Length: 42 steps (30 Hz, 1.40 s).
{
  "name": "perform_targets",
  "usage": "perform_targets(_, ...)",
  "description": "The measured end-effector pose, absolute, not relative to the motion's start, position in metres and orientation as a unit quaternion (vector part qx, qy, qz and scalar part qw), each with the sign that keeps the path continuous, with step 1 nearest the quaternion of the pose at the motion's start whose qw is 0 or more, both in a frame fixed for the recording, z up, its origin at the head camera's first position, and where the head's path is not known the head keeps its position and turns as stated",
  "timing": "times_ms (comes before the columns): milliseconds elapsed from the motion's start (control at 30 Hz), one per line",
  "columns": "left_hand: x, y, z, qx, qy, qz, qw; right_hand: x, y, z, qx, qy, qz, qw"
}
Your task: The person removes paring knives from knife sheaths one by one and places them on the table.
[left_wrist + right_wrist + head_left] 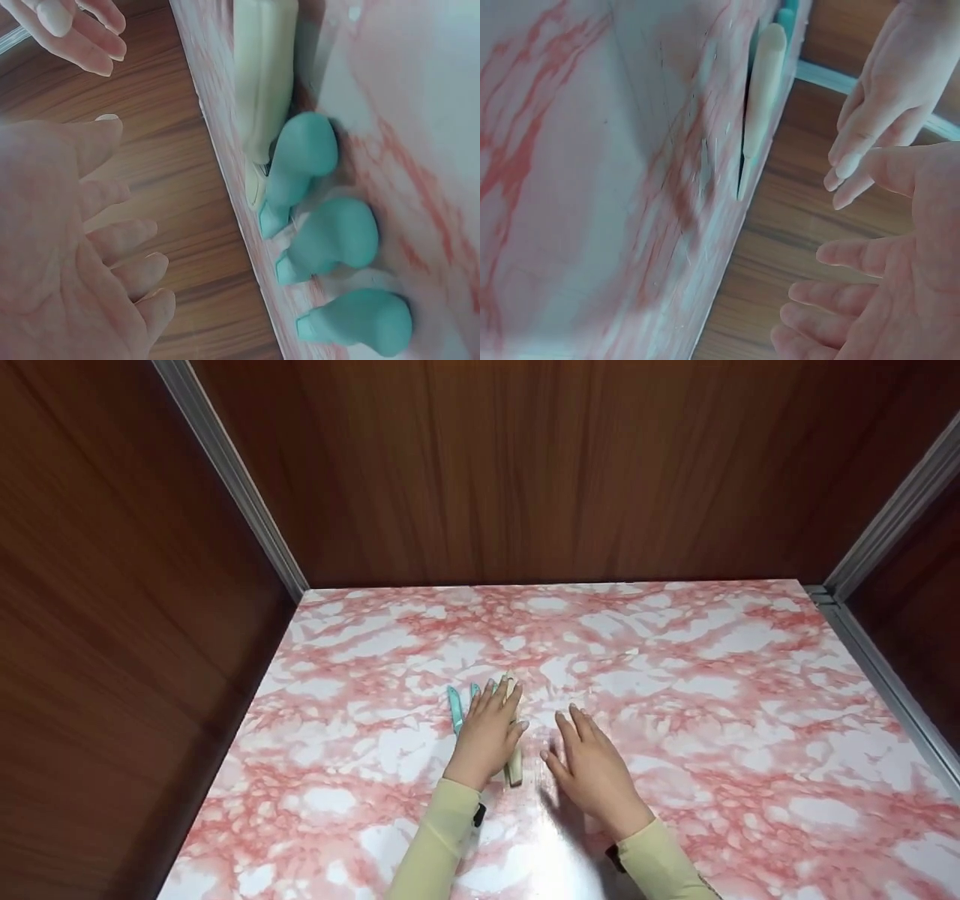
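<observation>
Three teal tools with rounded handles [341,236] lie side by side on the table. Beside them is a cream-handled tool [765,90] with a thin, pointed end, like a knife. In the head view my left hand [486,735] is over this row and hides much of it. One teal tool [454,709] sticks out at its left, and the cream handle [515,769] shows at its right. The left wrist view shows the left palm apart from the tools, fingers extended. To the right, my right hand [596,772] hovers above the table with fingers spread, holding nothing.
The tabletop [712,720] has a red and white marbled pattern. Dark wood-grain panels [525,472] stand behind it and at both sides, with metal posts [232,472] at the corners. Both forearms wear pale yellow sleeves [431,840].
</observation>
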<state>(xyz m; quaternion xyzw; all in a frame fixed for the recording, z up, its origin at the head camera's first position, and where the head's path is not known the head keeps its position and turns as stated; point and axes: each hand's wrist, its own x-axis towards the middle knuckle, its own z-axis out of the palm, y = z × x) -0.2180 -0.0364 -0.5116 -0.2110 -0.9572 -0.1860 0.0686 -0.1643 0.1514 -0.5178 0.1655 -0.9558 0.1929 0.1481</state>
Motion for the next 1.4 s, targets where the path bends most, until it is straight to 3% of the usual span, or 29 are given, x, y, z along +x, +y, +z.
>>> perform_targets(867, -0.236, -0.038, -0.518, -0.233, -0.955, -0.175, 0.060, -0.161, 0.128, -0.516, 0.194, -0.952, 0.195, 0.131)
perform_targets(1400, -0.242, -0.034, -0.519, -0.251, -0.951, -0.160, 0.083, -0.162, 0.123, -0.518, 0.199, -0.949, 0.220, 0.104)
